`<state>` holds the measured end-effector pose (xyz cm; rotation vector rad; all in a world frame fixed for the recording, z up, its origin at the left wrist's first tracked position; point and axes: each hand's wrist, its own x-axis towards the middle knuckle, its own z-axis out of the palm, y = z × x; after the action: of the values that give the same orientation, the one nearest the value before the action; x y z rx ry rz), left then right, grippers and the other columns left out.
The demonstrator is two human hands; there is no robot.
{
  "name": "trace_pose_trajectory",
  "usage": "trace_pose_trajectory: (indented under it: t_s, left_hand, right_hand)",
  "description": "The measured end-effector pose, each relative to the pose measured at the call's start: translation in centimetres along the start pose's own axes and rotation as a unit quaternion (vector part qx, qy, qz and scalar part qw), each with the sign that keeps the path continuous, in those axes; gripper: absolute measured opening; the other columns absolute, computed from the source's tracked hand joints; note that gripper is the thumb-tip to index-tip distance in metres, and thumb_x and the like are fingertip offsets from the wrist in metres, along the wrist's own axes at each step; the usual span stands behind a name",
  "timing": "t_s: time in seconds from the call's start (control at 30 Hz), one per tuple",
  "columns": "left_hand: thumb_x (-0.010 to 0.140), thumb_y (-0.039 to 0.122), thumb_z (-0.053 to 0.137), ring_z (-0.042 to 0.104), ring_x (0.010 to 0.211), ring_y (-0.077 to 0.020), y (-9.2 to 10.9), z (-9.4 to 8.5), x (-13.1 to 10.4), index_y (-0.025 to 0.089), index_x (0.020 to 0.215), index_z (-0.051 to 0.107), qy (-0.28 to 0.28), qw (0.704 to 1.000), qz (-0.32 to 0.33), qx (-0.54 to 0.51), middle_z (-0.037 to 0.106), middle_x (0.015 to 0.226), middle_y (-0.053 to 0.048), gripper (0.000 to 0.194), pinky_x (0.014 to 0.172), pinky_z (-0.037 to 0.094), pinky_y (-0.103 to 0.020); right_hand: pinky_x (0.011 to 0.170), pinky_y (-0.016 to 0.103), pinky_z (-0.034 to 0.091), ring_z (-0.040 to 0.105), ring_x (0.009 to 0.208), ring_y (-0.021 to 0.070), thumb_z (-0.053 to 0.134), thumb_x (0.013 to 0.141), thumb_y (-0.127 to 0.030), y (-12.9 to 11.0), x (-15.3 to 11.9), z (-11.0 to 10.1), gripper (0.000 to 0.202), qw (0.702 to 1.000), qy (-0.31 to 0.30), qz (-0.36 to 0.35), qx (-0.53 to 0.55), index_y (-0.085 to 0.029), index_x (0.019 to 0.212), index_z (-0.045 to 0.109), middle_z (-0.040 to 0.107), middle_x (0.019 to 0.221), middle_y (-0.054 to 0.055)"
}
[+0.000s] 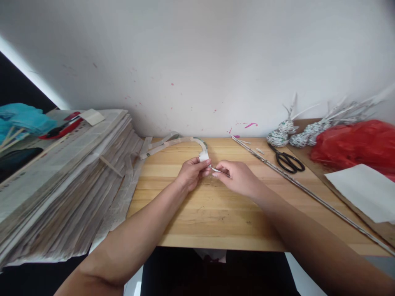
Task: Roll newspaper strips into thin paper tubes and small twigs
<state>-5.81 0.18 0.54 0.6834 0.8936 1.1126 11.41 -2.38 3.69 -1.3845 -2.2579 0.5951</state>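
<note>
Between finger and thumb, my left hand (191,173) pinches the end of a long newspaper strip (194,140). The strip arches up from the hand and curls away to the left across the table. My right hand (236,174) grips a thin rod (220,171), whose tip meets the strip's end at my left fingertips. Paper looks wrapped round that tip, though the fingers partly hide it. Both hands are close together above the middle of the wooden table (197,222).
Left stands a tall newspaper stack (92,193) bearing a red-black tool (61,126) and blue cloth (24,121). Rolled paper sticks (296,181) cross the right side, near black scissors (288,161). Woven paper pieces (279,133), a red plastic bag (354,144) and white paper (364,191) lie beyond.
</note>
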Motion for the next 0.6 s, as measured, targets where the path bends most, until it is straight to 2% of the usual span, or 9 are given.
trace_pose_trajectory:
  t_s: [0.07, 0.1, 0.17, 0.23, 0.27, 0.3, 0.43, 0.5, 0.6]
  left_hand:
    - [0.061, 0.019, 0.083, 0.056, 0.051, -0.0058, 0.00, 0.00, -0.04, 0.009, 0.075, 0.063, -0.004, 1.000, 0.002, 0.002, 0.063, 0.061, -0.002, 0.027, 0.049, 0.047, -0.015]
    - [0.060, 0.020, 0.083, 0.056, 0.051, -0.0059, -0.01, 0.00, -0.06, 0.009, 0.075, 0.063, -0.006, 1.000, 0.003, 0.005, 0.063, 0.062, -0.002, 0.028, 0.049, 0.047, -0.015]
    - [0.059, 0.021, 0.084, 0.056, 0.050, -0.0060, -0.04, 0.01, -0.11, 0.009, 0.074, 0.062, -0.014, 1.000, 0.005, 0.010, 0.063, 0.062, -0.002, 0.029, 0.047, 0.046, -0.015]
    - [0.059, 0.021, 0.084, 0.055, 0.049, -0.0061, -0.08, 0.03, -0.17, 0.010, 0.073, 0.062, -0.021, 1.000, 0.005, 0.014, 0.063, 0.061, -0.002, 0.029, 0.047, 0.046, -0.016]
    - [0.059, 0.021, 0.084, 0.055, 0.049, -0.0063, -0.08, 0.05, -0.19, 0.010, 0.073, 0.061, -0.021, 1.000, 0.004, 0.015, 0.063, 0.060, -0.001, 0.029, 0.047, 0.046, -0.016]
    - [0.059, 0.021, 0.084, 0.056, 0.050, -0.0065, -0.08, 0.07, -0.22, 0.010, 0.073, 0.061, -0.018, 1.000, 0.003, 0.017, 0.062, 0.060, -0.001, 0.029, 0.047, 0.046, -0.016]
    - [0.058, 0.021, 0.084, 0.056, 0.050, -0.0065, -0.02, 0.15, -0.32, 0.011, 0.072, 0.061, -0.009, 1.000, 0.002, 0.019, 0.062, 0.059, -0.001, 0.029, 0.048, 0.046, -0.016]
    - [0.057, 0.022, 0.085, 0.055, 0.050, -0.0062, -0.03, 0.16, -0.34, 0.010, 0.072, 0.062, -0.015, 1.000, 0.009, 0.020, 0.061, 0.060, 0.000, 0.030, 0.048, 0.045, -0.016]
    - [0.057, 0.024, 0.085, 0.055, 0.050, -0.0061, -0.14, 0.16, -0.32, 0.010, 0.073, 0.062, -0.034, 0.999, 0.017, 0.028, 0.062, 0.061, -0.001, 0.031, 0.047, 0.045, -0.016]
  right_hand:
    - [0.056, 0.026, 0.028, 0.047, 0.057, 0.0115, 0.050, 0.090, -0.033, -0.05, 0.05, -0.02, 0.024, 1.000, 0.011, -0.015, -0.020, -0.018, 0.074, 0.060, 0.057, 0.063, 0.000]
    - [0.056, 0.026, 0.029, 0.046, 0.056, 0.0115, 0.047, 0.091, -0.033, -0.06, 0.09, -0.12, 0.027, 1.000, -0.003, -0.004, -0.009, -0.018, 0.073, 0.061, 0.055, 0.061, 0.000]
    - [0.053, 0.025, 0.030, 0.046, 0.053, 0.0114, 0.039, 0.094, -0.035, -0.04, 0.18, -0.44, 0.033, 0.995, -0.068, 0.042, 0.057, -0.018, 0.078, 0.063, 0.051, 0.057, -0.001]
    - [0.051, 0.024, 0.032, 0.046, 0.049, 0.0111, 0.035, 0.095, -0.040, 0.03, 0.22, -0.71, 0.038, 0.978, -0.139, 0.085, 0.133, -0.018, 0.085, 0.064, 0.048, 0.056, -0.002]
    - [0.050, 0.024, 0.032, 0.046, 0.049, 0.0110, 0.035, 0.095, -0.043, 0.06, 0.21, -0.76, 0.038, 0.973, -0.150, 0.089, 0.148, -0.018, 0.087, 0.063, 0.049, 0.058, -0.002]
    - [0.050, 0.024, 0.031, 0.046, 0.050, 0.0109, 0.038, 0.094, -0.044, 0.08, 0.19, -0.72, 0.036, 0.977, -0.139, 0.078, 0.143, -0.018, 0.086, 0.063, 0.050, 0.059, -0.002]
    - [0.055, 0.024, 0.031, 0.047, 0.057, 0.0114, 0.045, 0.091, -0.038, -0.07, 0.10, -0.22, 0.028, 0.999, -0.020, 0.001, 0.049, -0.019, 0.077, 0.060, 0.055, 0.063, -0.001]
    - [0.054, 0.024, 0.032, 0.047, 0.054, 0.0111, 0.040, 0.094, -0.037, -0.20, 0.11, -0.20, 0.032, 0.997, -0.038, 0.020, 0.066, -0.018, 0.077, 0.060, 0.054, 0.060, -0.001]
    - [0.050, 0.024, 0.034, 0.048, 0.046, 0.0108, 0.031, 0.096, -0.041, -0.28, 0.12, -0.61, 0.039, 0.975, -0.136, 0.087, 0.152, -0.017, 0.084, 0.059, 0.049, 0.055, -0.002]
